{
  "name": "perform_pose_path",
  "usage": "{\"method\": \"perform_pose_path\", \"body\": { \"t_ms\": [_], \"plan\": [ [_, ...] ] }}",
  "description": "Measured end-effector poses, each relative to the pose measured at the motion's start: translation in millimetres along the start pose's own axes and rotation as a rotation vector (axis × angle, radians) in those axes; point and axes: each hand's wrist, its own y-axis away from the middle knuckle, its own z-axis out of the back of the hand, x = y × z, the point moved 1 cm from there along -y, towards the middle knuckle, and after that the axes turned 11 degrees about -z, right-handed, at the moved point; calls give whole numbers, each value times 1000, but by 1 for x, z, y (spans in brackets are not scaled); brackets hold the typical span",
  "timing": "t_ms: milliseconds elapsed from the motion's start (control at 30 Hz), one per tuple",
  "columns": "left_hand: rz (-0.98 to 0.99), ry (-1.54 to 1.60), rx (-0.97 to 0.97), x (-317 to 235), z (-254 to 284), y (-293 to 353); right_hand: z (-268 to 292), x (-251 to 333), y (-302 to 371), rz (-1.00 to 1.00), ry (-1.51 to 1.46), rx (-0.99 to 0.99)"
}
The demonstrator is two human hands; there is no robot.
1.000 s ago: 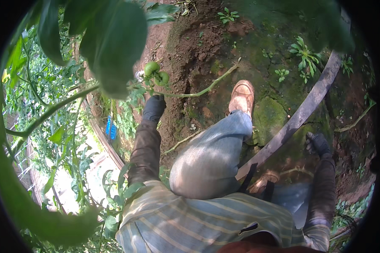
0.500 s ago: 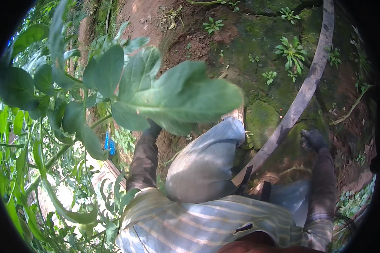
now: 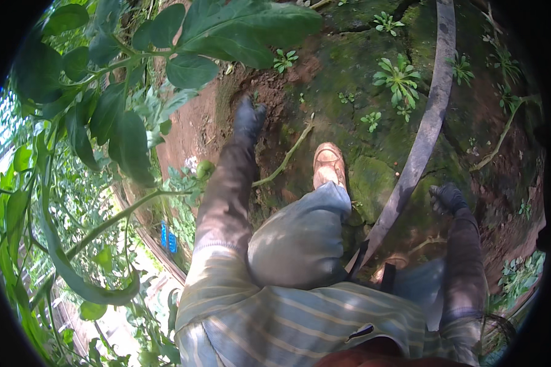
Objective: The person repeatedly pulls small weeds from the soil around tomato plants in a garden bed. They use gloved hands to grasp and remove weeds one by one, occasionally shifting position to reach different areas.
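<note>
My left hand (image 3: 249, 120), in a dark glove, reaches out to the reddish soil beyond my left knee. Its fingers are closed at a small green weed (image 3: 254, 96), whose leaves show at the fingertips. My right hand (image 3: 448, 199), gloved too, is a loose fist low over the mossy ground at my right. What its curled fingers may hold is hidden. Just left of that hand runs a long grey hose (image 3: 431, 116), bending up toward the far edge.
Leafy tomato stems (image 3: 98, 223) crowd the left side, with a green tomato (image 3: 204, 169) by my left forearm. Several weeds (image 3: 400, 79) grow in the mossy soil ahead. My shoe (image 3: 329, 164) stands near a bent stalk (image 3: 288, 156). A blue object (image 3: 168, 237) lies among the leaves.
My left hand has come out from behind the big leaf and moved forward to the small weed. The view has shifted; my right hand stays a fist beside the hose.
</note>
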Motion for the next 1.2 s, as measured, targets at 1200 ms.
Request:
{"method": "perform_pose_path", "body": {
  "t_ms": [1200],
  "plan": [
    [44,-433,383,-42,-89,-175,-3,11,14,-67,-3,-123]
  ]
}}
